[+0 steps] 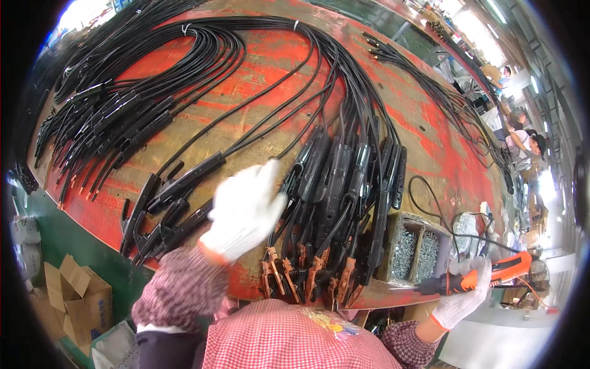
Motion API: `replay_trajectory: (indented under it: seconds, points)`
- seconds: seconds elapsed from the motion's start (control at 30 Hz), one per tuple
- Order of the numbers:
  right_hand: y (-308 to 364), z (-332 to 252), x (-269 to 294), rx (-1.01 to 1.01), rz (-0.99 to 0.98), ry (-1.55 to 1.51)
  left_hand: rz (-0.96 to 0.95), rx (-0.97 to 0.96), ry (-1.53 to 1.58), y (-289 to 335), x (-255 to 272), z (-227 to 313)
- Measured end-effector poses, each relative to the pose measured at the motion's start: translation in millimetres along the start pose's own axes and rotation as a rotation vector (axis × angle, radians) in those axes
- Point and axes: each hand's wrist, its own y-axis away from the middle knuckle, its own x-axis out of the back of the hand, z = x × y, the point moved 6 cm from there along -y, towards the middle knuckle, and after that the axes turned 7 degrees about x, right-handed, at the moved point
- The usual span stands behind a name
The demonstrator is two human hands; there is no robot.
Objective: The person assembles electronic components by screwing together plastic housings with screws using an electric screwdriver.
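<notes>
My left hand [246, 209], in a white glove, hovers over the table with its fingers stretched out and nothing visible in them. Beside it on the right lies a dense row of black welding electrode holders [332, 172], their copper jaws [287, 273] toward me. To its left lie several separate black electrode holders [169, 206], some joined to black cables. My right hand [464, 295], also gloved, is closed around an orange and black electric screwdriver [485, 273] at the table's right edge. The tool's tip points left, below a two-part box of screws [418, 249].
Black cable bundles [264, 23] loop across the worn red table [264, 74]. More cables with black handles [117, 123] lie at the far left, others [424, 80] at the back right. A cardboard box [80, 301] stands on the floor at left. People [522, 141] work in the background.
</notes>
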Motion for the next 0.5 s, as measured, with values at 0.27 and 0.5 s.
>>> replay_trajectory:
  seconds: [0.27, 0.5]
  points:
    - [35.7, -13.3, -46.6, -0.521, -0.221, -0.542, -0.38, 0.301, 0.422, -79.5, -80.6, -20.0]
    - [25.5, -3.2, -28.5, -0.521, -0.113, -0.483, -0.585, 0.448, 0.876, -32.5, -53.6, -18.0]
